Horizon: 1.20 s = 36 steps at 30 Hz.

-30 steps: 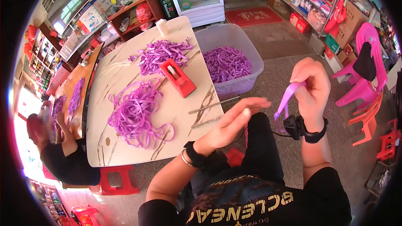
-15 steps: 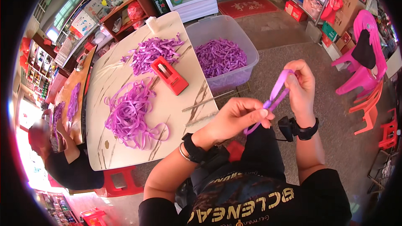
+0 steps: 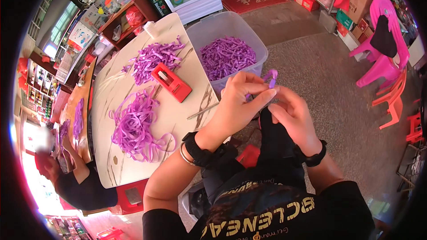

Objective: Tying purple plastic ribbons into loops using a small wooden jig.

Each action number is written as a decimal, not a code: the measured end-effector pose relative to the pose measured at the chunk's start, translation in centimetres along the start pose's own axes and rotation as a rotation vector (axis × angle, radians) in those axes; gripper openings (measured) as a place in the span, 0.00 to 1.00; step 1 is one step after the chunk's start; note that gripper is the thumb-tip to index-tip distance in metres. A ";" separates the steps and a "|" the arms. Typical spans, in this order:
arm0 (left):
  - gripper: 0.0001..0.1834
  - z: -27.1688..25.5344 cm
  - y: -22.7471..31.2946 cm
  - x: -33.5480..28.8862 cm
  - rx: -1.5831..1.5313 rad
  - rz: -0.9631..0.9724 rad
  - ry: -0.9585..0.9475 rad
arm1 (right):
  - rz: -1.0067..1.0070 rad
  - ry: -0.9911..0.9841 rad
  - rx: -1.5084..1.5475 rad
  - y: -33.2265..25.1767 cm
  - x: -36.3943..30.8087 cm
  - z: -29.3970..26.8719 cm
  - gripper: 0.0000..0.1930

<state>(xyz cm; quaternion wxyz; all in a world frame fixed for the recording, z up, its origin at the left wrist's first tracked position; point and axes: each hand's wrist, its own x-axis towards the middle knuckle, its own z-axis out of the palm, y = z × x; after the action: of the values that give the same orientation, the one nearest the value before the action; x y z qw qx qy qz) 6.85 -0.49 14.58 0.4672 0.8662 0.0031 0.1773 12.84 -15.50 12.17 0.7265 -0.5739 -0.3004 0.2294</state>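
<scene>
A short folded loop of purple ribbon sticks up between my two hands, above my lap. My left hand pinches it with thumb and fingertips. Right beside it, my right hand is closed with its fingertips at the ribbon's lower part, which the fingers hide. On the marble-patterned table to the left lies a tangled heap of long purple ribbon. Farther back is a pile of short purple ribbon pieces, with a red tape dispenser next to it.
A clear plastic bin full of short purple ribbon pieces stands beyond the table's right edge. A metal rod lies near that edge. Another person sits at the far left by a wooden table. Pink chairs stand at right.
My hands have come together, with the right hand moving down and left to meet the left. The ribbon loop, stretched long before, now shows only as a short fold.
</scene>
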 end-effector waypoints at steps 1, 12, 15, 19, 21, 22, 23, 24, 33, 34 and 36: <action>0.09 0.1 0.2 0.1 0.084 0.031 0.024 | 0.090 -0.056 0.062 -0.3 0.5 0.1 0.11; 0.17 -0.7 1.9 0.2 -0.601 -0.275 -0.195 | 0.337 -0.391 0.028 2.3 -2.6 -0.7 0.10; 0.18 -1.1 2.5 -0.2 -0.925 -0.386 -0.201 | 0.342 -0.390 -0.104 4.7 -4.6 -2.2 0.10; 0.20 -2.6 3.0 -0.8 -0.985 -0.441 -0.219 | 0.241 -0.329 -0.322 7.3 -6.1 -4.2 0.09; 0.20 -3.7 2.8 -1.5 -0.944 -0.436 -0.226 | 0.205 -0.325 -0.403 8.0 -6.2 -5.1 0.09; 0.20 -4.1 2.8 -1.9 -0.903 -0.431 -0.227 | 0.167 -0.312 -0.452 8.3 -6.2 -5.4 0.09; 0.19 -4.2 3.0 -2.4 -0.856 -0.457 -0.147 | 0.129 -0.298 -0.501 8.5 -6.1 -5.7 0.09; 0.19 -4.7 2.8 -3.0 -0.854 -0.459 -0.152 | 0.129 -0.294 -0.498 8.4 -6.0 -5.9 0.09; 0.12 -9.6 3.0 -7.7 -0.518 -0.675 -0.317 | -0.268 -0.245 -0.928 7.6 -3.6 -6.5 0.06; 0.12 -9.9 2.8 -8.0 -0.521 -0.672 -0.317 | -0.268 -0.246 -0.931 7.5 -3.3 -6.5 0.06; 0.11 -10.1 2.2 -8.4 -0.313 -0.746 -0.352 | -0.356 -0.206 -1.059 7.2 -2.9 -6.6 0.06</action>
<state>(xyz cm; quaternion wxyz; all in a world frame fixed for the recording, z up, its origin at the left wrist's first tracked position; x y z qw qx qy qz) -4.55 5.02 18.83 0.6183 0.7414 0.2091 -0.1557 15.48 -20.30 3.64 0.3340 -0.7751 -0.5358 -0.0239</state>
